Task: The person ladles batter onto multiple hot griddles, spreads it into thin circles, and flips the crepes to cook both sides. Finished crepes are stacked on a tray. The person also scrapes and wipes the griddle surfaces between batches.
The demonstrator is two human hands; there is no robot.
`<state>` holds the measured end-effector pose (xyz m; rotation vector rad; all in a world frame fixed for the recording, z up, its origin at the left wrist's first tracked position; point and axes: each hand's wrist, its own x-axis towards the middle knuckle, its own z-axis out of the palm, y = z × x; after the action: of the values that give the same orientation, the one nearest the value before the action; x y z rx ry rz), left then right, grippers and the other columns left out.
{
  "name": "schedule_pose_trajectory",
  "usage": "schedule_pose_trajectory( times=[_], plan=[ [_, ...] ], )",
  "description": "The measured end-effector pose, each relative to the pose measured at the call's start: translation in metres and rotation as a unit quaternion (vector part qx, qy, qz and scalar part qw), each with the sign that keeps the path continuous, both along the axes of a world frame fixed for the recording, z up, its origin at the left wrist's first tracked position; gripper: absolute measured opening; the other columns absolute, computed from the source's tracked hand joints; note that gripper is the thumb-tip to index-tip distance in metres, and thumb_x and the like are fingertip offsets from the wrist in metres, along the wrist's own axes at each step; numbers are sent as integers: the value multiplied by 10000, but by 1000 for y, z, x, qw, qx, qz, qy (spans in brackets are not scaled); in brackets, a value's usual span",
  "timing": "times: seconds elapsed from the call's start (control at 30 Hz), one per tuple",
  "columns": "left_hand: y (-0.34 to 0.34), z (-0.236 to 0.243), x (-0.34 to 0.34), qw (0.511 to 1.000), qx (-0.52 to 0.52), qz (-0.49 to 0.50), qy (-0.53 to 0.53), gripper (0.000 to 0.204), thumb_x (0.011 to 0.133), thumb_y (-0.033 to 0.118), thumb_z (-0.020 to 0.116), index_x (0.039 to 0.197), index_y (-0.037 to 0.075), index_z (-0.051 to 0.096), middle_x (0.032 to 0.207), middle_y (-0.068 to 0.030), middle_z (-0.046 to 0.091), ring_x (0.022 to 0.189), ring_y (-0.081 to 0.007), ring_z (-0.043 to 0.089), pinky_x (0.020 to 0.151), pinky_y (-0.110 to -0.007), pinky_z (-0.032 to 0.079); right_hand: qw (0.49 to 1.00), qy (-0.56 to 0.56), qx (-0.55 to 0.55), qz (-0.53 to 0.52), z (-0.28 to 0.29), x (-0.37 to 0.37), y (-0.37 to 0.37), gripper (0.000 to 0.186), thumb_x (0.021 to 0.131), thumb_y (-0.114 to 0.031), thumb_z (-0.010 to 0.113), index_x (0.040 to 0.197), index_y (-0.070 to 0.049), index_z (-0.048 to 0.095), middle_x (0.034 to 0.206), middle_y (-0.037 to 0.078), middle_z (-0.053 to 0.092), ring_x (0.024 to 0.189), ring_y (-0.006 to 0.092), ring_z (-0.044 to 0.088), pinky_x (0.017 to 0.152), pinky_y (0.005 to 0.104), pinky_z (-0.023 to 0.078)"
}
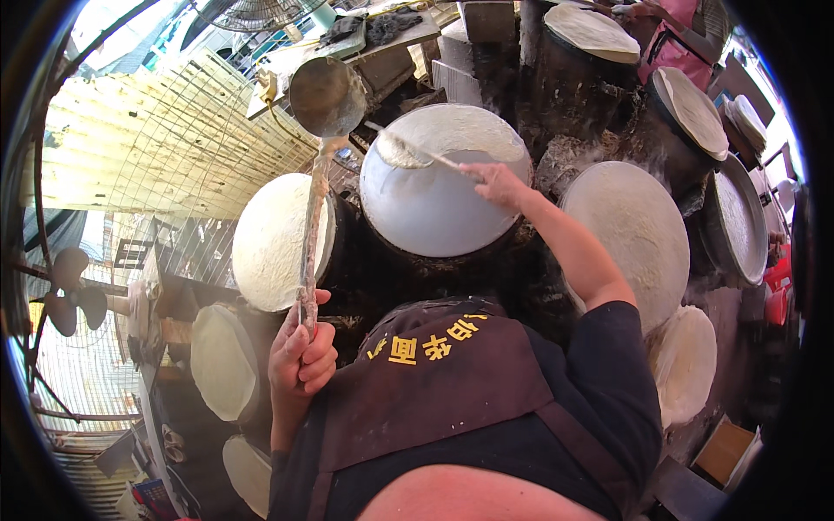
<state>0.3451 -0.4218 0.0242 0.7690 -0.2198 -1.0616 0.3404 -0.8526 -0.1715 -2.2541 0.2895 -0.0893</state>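
Note:
My left hand (302,356) is closed round the long, batter-crusted handle of a ladle (327,97). The ladle's round bowl is raised beyond the griddles. My right hand (497,187) grips the thin handle of a scraper (445,161), whose far end touches the round pale griddle (439,226) in front of me. Cream batter (465,128) covers the far part of this surface, with some gathered at the scraper. The near part shows smooth and bare. Left of it, a second griddle carries a full round sheet of batter (280,243).
To the right stands another batter-covered griddle (630,234). Dark drums topped with pale sheets (591,33) rise at the far right. More round sheets (224,360) sit at the lower left. A wire mesh (174,130) and a fan (74,291) are on the left.

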Motion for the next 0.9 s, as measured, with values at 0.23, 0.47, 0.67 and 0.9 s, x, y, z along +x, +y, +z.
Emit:
schedule_pose_trajectory(
  times=[0.23, 0.47, 0.67, 0.9],
  plan=[
    [0, -2, -6, 1000, -13, 1, -18, 489, 1000, 221, 480, 1417, 66, 279, 615, 10, 359, 377, -32, 272, 289, -189, 290, 999, -42, -26, 3, -12, -6, -29, 552, 773, -38, 574, 1314, -142, 541, 1139, 200, 639, 1062, 312, 613, 923, 354, 472],
    [0, 3, -12, 998, 7, 9, -61, 510, 984, 256, 519, 1401, 61, 298, 593, 18, 348, 374, -31, 269, 294, -190, 278, 994, 2, -57, 95, -3, -14, -29, 509, 773, -9, 565, 1260, -154, 591, 1106, 172, 654, 996, 290, 634, 875, 346, 495],
    [-5, 6, -16, 997, 36, 15, -68, 528, 970, 268, 546, 1389, 48, 312, 588, 21, 352, 374, -28, 268, 302, -187, 258, 999, 6, -31, -18, 7, -13, -44, 498, 726, 14, 564, 1198, -132, 633, 1015, 160, 661, 968, 297, 628, 883, 354, 482],
    [-8, 9, -20, 996, 57, 24, -68, 561, 946, 293, 590, 1376, 47, 329, 582, 23, 352, 377, -25, 269, 305, -183, 250, 989, 6, -72, 127, 9, -23, -45, 426, 732, -8, 618, 1147, -102, 642, 1083, 164, 646, 1018, 299, 613, 908, 359, 470]
  ],
)
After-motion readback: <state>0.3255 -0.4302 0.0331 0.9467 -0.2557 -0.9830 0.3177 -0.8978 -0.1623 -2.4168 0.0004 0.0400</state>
